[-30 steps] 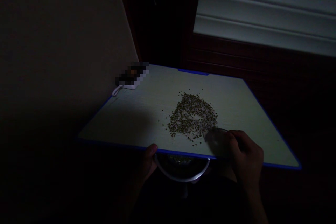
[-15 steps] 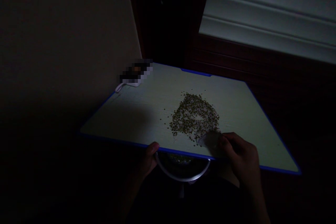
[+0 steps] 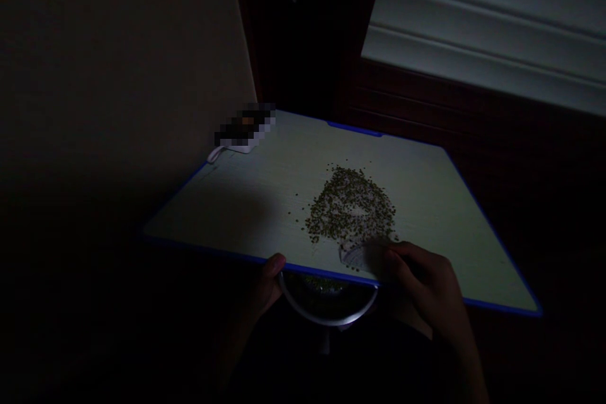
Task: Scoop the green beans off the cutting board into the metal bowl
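Note:
Small greenish-brown seeds, like lentils or mung beans (image 3: 350,192), lie spread in a loose patch on a pale board (image 3: 449,221) with a blue rim. My right hand (image 3: 430,278) pinches a thin, see-through curved piece (image 3: 360,257) with fine ridges, pressed to the board at the patch's near edge. A few seeds lie just in front of it. Under the board's front edge is a round metal pot (image 3: 331,320) with green seeds inside. My left hand (image 3: 269,287) grips the pot's left side, its thumb against the board's blue rim; its other fingers are mostly hidden.
A blurred-out device with a pale case (image 3: 246,129) and wrist strap rests at the board's far left corner. A wall (image 3: 142,63) stands on the left. Beyond the board are dark wood and a pale slatted panel (image 3: 492,25). The room is very dim.
My right hand has drawn the clear piece left and slightly nearer, toward the board's front edge, bringing a few seeds along. My left hand and the pot stay almost where they were.

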The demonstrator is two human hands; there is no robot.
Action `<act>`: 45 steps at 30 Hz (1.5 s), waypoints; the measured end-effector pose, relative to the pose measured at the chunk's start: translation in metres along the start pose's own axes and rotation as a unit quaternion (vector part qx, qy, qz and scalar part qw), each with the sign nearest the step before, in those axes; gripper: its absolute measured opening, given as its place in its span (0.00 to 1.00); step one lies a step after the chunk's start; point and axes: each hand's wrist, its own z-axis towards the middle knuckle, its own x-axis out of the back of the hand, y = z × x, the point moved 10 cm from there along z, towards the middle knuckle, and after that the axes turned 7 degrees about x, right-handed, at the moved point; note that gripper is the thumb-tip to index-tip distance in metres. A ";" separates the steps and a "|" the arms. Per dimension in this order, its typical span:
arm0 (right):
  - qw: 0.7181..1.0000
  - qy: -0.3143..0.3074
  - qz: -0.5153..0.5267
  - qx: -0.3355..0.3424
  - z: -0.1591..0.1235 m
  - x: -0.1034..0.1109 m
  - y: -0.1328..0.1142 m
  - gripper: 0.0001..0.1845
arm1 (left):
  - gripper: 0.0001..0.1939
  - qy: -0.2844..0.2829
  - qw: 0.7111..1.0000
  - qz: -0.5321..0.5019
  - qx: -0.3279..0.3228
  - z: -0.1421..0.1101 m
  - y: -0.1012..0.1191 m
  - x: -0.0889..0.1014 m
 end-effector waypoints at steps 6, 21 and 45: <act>0.999 -0.022 0.019 0.014 0.001 -0.003 -0.005 0.12 | 0.31 0.004 1.000 0.008 -0.018 0.004 0.001 0.010; 0.997 -0.058 0.043 0.026 0.001 -0.009 -0.008 0.13 | 0.37 -0.013 1.000 0.009 0.015 0.009 -0.008 0.014; 0.995 -0.071 0.047 0.053 0.002 -0.011 -0.014 0.13 | 0.34 -0.085 0.996 0.015 -0.002 0.014 -0.009 0.013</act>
